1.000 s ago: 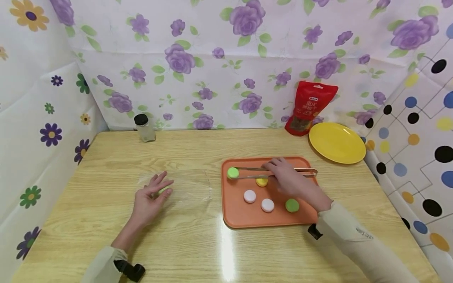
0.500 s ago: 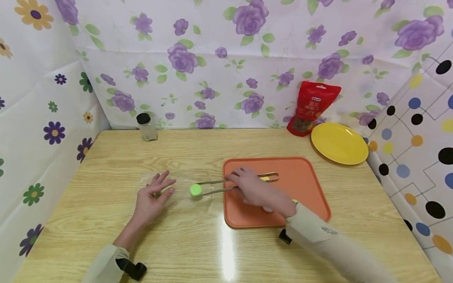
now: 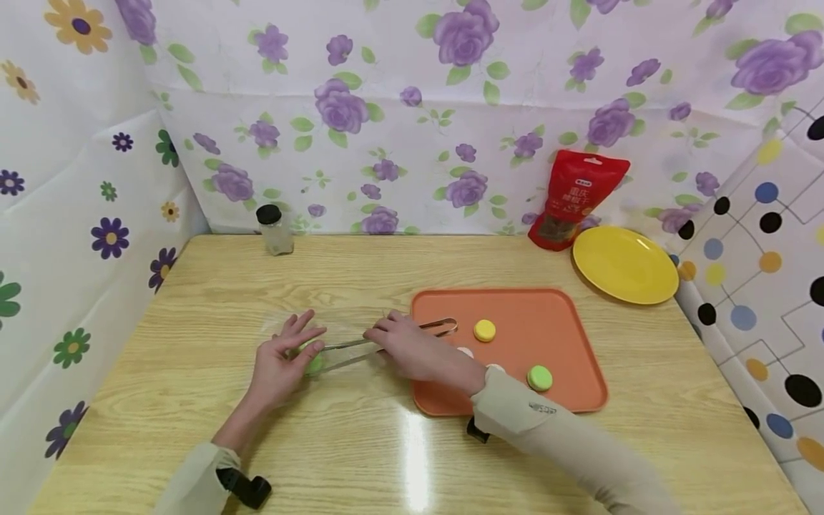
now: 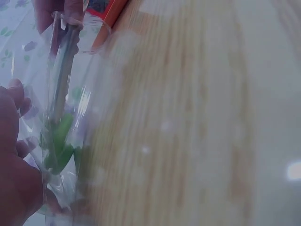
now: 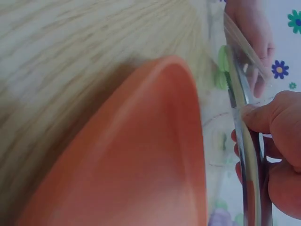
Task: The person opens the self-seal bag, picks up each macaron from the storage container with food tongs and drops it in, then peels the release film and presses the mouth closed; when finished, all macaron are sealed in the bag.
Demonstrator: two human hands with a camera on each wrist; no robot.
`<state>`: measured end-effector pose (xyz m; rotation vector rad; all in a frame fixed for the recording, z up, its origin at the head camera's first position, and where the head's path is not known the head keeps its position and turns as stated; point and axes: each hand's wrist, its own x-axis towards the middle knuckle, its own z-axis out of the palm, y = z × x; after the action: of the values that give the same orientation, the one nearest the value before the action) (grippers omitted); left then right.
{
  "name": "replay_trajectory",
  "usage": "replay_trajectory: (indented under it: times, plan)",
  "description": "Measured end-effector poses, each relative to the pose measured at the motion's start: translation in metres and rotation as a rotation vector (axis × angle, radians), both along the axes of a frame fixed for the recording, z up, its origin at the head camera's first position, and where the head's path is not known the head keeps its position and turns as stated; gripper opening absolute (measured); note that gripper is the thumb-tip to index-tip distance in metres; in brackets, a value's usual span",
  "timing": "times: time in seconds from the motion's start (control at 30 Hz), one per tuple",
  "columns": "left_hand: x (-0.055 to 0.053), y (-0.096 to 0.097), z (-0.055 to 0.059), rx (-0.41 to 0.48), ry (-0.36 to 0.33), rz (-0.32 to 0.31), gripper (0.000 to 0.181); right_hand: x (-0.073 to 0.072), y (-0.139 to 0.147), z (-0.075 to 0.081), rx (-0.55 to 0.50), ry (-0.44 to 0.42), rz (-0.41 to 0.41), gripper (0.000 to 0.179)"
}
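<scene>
My left hand [image 3: 277, 368] holds a clear plastic bag [image 4: 82, 103] by its closed end, lying low over the table with its mouth to the right. My right hand [image 3: 412, 350] grips metal tongs [image 5: 241, 136], whose tips reach inside the bag. At the tips sits a green macaron [image 3: 315, 364], close to my left fingers and partly hidden by them. The left wrist view shows more than one green shape [image 4: 59, 157] inside the bag, blurred. An orange tray [image 3: 515, 304] lies under and beside my right forearm.
On the tray are a yellow macaron [image 3: 485, 330], a green macaron [image 3: 539, 378] and two pale ones [image 3: 465, 352], partly covered by my arm. Behind stand a yellow plate [image 3: 624, 265], a red pouch [image 3: 576, 193] and a black-capped jar [image 3: 277, 232].
My right hand has carried the green macaron in the tongs leftward from the tray into the bag, up to my left hand. The left hand has stayed in place on the bag.
</scene>
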<state>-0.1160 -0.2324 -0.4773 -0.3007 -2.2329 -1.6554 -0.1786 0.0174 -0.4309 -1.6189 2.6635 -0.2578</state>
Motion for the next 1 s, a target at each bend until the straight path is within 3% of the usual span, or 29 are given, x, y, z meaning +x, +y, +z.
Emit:
replay_trajectory:
  times: [0.03, 0.33, 0.57, 0.77, 1.0]
  plan:
    - [-0.001, -0.001, -0.004, 0.0, 0.003, -0.002, 0.02, 0.0, -0.002, -0.001, -0.003, 0.007, 0.003, 0.032]
    - [0.0, 0.001, -0.002, -0.028, -0.001, 0.011, 0.019, 0.001, -0.015, -0.01, -0.035, 0.076, 0.036, 0.03]
    - [0.001, 0.001, -0.001, -0.034, -0.007, 0.01, 0.018, 0.0, -0.009, -0.003, 0.007, 0.059, 0.032, 0.033]
    - [0.0, 0.001, -0.002, -0.011, 0.003, 0.006, 0.016, -0.002, 0.019, 0.006, 0.005, 0.013, 0.023, 0.033]
    - [0.0, -0.001, -0.003, 0.018, 0.011, 0.002, 0.017, 0.001, 0.081, 0.015, -0.081, -0.027, -0.047, 0.036]
